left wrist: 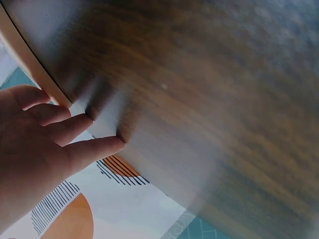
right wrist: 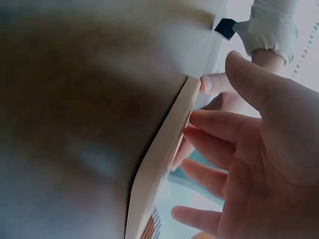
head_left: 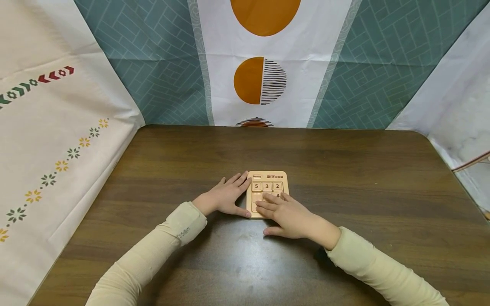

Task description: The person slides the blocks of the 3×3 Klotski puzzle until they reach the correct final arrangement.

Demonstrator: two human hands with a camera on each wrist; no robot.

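Observation:
A wooden number slide puzzle (head_left: 264,174) lies flat on the table, its top row of tiles reading 5, 3, 2. Along its left side my left hand (head_left: 226,197) has its fingers spread, with the fingertips at the upper left edge and the thumb by the lower left corner. My right hand (head_left: 291,217) reaches over the lower tiles with extended fingers and hides most of them; a 4 tile (head_left: 278,196) partly shows. In the right wrist view, fingertips of the right hand (right wrist: 264,159) touch the top of the puzzle (right wrist: 162,149).
The brown wooden table (head_left: 363,178) extends around the puzzle on all sides. Behind it hangs a patterned cloth (head_left: 157,63) with orange circles. White embroidered fabric (head_left: 49,140) borders the left side, and pale fabric (head_left: 455,97) the right.

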